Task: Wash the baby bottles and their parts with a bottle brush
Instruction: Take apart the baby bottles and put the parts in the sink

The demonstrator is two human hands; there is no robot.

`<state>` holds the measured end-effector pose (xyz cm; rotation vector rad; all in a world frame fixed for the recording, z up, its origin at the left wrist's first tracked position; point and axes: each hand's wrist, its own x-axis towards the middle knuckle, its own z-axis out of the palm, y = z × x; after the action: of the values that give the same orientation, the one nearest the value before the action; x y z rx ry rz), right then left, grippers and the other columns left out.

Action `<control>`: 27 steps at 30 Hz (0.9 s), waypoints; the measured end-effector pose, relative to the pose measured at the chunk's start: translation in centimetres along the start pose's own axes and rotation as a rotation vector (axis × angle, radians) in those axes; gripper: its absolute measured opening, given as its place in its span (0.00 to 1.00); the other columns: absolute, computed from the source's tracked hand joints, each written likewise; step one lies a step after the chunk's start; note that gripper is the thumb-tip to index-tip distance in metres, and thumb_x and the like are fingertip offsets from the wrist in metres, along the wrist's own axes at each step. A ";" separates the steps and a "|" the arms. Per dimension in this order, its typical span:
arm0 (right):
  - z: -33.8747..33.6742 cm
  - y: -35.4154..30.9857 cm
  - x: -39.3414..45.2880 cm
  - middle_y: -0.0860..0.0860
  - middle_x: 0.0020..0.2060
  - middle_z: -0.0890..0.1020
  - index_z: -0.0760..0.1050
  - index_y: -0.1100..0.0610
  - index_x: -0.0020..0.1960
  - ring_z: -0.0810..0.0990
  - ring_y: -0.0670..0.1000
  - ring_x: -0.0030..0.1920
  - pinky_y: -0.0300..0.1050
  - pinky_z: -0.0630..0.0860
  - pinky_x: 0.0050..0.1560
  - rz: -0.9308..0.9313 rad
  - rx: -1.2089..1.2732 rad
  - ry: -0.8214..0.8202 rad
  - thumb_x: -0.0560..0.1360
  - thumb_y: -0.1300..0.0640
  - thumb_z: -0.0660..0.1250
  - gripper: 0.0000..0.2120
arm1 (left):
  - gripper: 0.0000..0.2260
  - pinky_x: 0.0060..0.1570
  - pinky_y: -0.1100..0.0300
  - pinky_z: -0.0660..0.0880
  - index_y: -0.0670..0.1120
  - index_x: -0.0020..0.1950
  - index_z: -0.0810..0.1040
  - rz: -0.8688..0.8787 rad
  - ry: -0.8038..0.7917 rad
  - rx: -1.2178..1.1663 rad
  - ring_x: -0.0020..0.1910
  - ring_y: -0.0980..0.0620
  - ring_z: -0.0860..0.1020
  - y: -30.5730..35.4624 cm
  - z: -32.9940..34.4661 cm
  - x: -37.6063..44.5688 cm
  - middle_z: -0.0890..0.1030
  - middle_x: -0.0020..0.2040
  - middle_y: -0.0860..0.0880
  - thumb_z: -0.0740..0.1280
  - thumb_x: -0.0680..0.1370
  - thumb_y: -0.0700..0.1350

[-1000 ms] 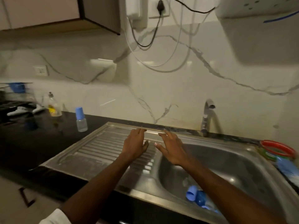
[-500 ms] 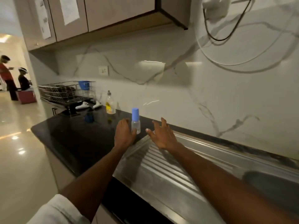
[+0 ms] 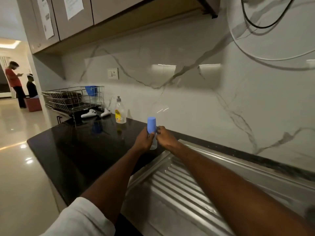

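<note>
I hold the bottle [image 3: 152,142] upright between both hands at the back of the black table [image 3: 71,150], just left of the steel drainboard [image 3: 179,184]. My left hand [image 3: 144,140] curls round the clear body from the left, its grip closed on the bottle below the blue cap [image 3: 151,125]. My right hand [image 3: 165,137] comes in from the right, its fingers pinching the bottle at the base of the cap. The cap stands above both hands. I cannot tell whether the bottle's foot touches the table or sits just above it.

Further back on the table, a soap bottle [image 3: 120,111] with a yellow label stands near the marble wall [image 3: 187,99]. Left of it, a wire dish rack [image 3: 73,99] holds a blue cup [image 3: 91,90], and two white controllers [image 3: 88,114] lie by its foot. A switch plate [image 3: 113,73] sits on the wall above. Wall cabinets [image 3: 76,14] hang overhead with papers stuck on their doors. Cables [image 3: 255,23] loop down the wall at upper right. Two people [image 3: 14,79] are in the room beyond, far left.
</note>
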<state>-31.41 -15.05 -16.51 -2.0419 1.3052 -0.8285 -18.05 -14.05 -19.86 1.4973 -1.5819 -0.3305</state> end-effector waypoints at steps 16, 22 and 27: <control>-11.9 2.9 -18.6 0.48 0.40 0.81 0.77 0.56 0.51 0.80 0.49 0.39 0.39 0.71 0.35 0.128 0.184 0.472 0.80 0.42 0.65 0.16 | 0.07 0.38 0.64 0.72 0.49 0.50 0.72 0.223 0.033 -0.348 0.40 0.57 0.78 17.8 10.2 -14.6 0.79 0.43 0.47 0.58 0.82 0.51; -18.6 8.4 -29.8 0.55 0.47 0.82 0.76 0.58 0.52 0.80 0.56 0.47 0.47 0.72 0.43 0.280 0.101 0.626 0.80 0.43 0.63 0.18 | 0.06 0.32 0.65 0.65 0.55 0.48 0.67 0.299 -0.062 -0.326 0.36 0.59 0.77 25.2 18.6 -22.2 0.78 0.38 0.55 0.60 0.78 0.56; -24.2 13.6 -37.3 0.56 0.48 0.82 0.74 0.58 0.52 0.80 0.59 0.51 0.48 0.71 0.45 0.379 0.059 0.712 0.81 0.42 0.61 0.18 | 0.18 0.35 0.64 0.70 0.53 0.60 0.71 0.387 -0.186 -0.339 0.38 0.58 0.79 30.7 24.6 -27.2 0.82 0.42 0.53 0.58 0.78 0.63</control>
<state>-69.75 11.22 -18.25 -1.4080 1.9292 -1.4493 -60.32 8.13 -22.77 0.9010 -1.8145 -0.4956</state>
